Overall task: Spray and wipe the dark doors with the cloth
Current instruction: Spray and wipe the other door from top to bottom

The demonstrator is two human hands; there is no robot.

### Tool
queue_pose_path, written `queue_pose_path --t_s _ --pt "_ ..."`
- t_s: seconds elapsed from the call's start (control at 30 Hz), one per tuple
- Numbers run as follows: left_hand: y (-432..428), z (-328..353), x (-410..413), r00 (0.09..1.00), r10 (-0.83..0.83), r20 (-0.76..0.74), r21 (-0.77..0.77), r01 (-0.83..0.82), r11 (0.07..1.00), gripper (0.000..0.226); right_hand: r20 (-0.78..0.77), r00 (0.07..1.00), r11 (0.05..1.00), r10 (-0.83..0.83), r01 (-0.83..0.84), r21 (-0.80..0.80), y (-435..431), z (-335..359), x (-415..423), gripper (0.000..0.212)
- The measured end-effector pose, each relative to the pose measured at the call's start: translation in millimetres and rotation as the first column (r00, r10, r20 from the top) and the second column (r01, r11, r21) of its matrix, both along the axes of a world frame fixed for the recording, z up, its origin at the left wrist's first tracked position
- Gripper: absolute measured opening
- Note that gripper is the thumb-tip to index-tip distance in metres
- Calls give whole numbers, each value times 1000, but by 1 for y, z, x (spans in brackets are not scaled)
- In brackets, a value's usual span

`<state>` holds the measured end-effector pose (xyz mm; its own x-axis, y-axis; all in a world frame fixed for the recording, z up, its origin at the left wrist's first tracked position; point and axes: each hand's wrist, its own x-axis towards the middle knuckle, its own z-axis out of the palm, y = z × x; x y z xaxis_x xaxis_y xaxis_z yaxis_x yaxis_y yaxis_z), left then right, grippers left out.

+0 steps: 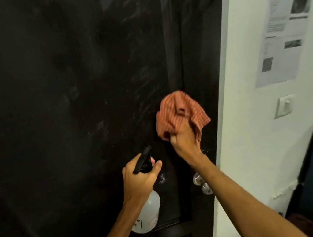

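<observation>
Woven checked cloth (180,113); dark door (68,90) glossy, smeared; spray bottle (148,213) translucent plastic; door knob (198,179) shiny metal.

We see a white wall (264,144) with a paper sheet (283,32) above a light switch (283,106).

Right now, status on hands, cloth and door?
Left hand grips spray bottle, nozzle toward door. Right hand holds orange cloth against door's right edge. Door knob just below; streaks visible on panel.
</observation>
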<state>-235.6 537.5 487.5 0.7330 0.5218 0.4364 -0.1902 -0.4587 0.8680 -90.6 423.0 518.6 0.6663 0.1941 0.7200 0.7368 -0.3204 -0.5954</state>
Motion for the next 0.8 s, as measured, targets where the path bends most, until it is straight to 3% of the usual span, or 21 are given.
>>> queue_pose_path --t_s 0.03,0.07,0.1,0.17,0.2,0.27,0.33,0.4,0.47,0.57,0.63,0.7,0.8 --pt "-9 0 6 1000 -7 1 6 7 1000 19 -63 995 989 -81 88 118 -5 11 9 48" --pt "-17 -1 11 1000 -13 -2 8 13 1000 20 -43 980 971 -195 199 131 -7 5 16 40" --pt "-25 0 14 1000 -22 -4 3 22 1000 21 -1 960 957 -281 280 69 -7 -18 17 27" --pt "-35 4 20 999 -42 1 -9 42 999 20 -18 969 969 -248 248 -21 -8 -80 8 9" --pt "-38 6 22 999 -53 2 -1 53 999 20 -98 979 984 -180 180 -10 -11 -111 -1 17" --pt "-37 10 24 998 -66 12 23 66 998 19 -245 969 995 -28 51 90 -15 -132 -8 55" --pt "-36 11 26 997 -67 30 37 66 997 18 -266 962 991 -54 84 100 -15 -95 5 73" --pt "-37 8 29 998 -61 33 55 59 997 18 -208 975 981 -78 112 159 -18 -39 21 52" --pt "-41 -2 31 998 -65 8 43 65 997 18 -208 967 938 -148 204 279 -20 -29 34 32" --pt "-46 -14 28 994 -106 -31 -13 105 994 17 -443 875 907 -197 334 256 -12 -105 6 55" --pt "-44 -15 29 991 -129 -27 -9 129 992 17 -630 773 915 -75 304 264 -1 -148 -18 39" --pt "-43 -14 30 990 -136 -23 -15 135 991 17 -722 689 857 67 331 395 4 -134 -22 12" --pt "-41 -15 32 991 -130 -24 -36 129 991 16 -505 863 842 6 268 469 3 -70 6 10"
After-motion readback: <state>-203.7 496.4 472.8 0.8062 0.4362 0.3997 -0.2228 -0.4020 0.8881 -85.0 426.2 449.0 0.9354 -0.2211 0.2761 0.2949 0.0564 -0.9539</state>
